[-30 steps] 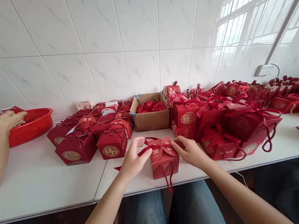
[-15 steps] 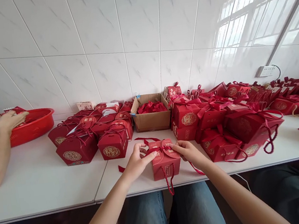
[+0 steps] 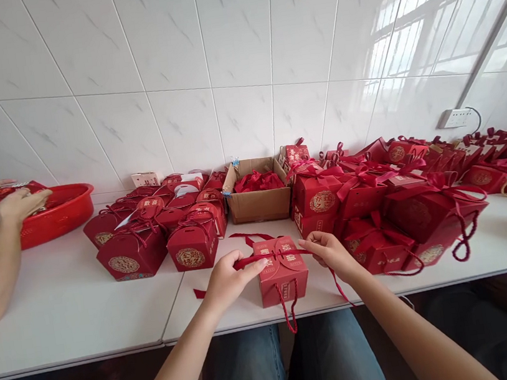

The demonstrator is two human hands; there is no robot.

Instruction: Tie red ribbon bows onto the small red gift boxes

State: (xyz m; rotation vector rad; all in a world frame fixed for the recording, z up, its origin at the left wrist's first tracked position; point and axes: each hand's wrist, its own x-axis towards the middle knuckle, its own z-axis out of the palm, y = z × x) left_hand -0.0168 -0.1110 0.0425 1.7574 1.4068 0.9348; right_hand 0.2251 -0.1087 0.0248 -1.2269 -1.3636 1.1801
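Observation:
A small red gift box (image 3: 283, 283) with gold characters stands on the white table in front of me, its twisted cord handle hanging over the near side. Across its lid runs a red ribbon (image 3: 250, 259), pulled out to both sides. My left hand (image 3: 232, 275) is closed on the ribbon at the box's left, the thumb near the lid. At the right of the box, my right hand (image 3: 331, 253) pinches the ribbon's other end, and a loose tail drops toward the table edge.
Behind the box, a cardboard carton (image 3: 259, 205) holds red ribbons. Red boxes (image 3: 193, 246) stand at left, and ribboned boxes (image 3: 321, 199) crowd the right. A co-worker's hands (image 3: 15, 208) are over a red plastic basin (image 3: 62, 220) at far left.
My hands have moved apart, drawing the ribbon flat and taut across the lid. At far left, the co-worker's second hand has shifted over the basin.

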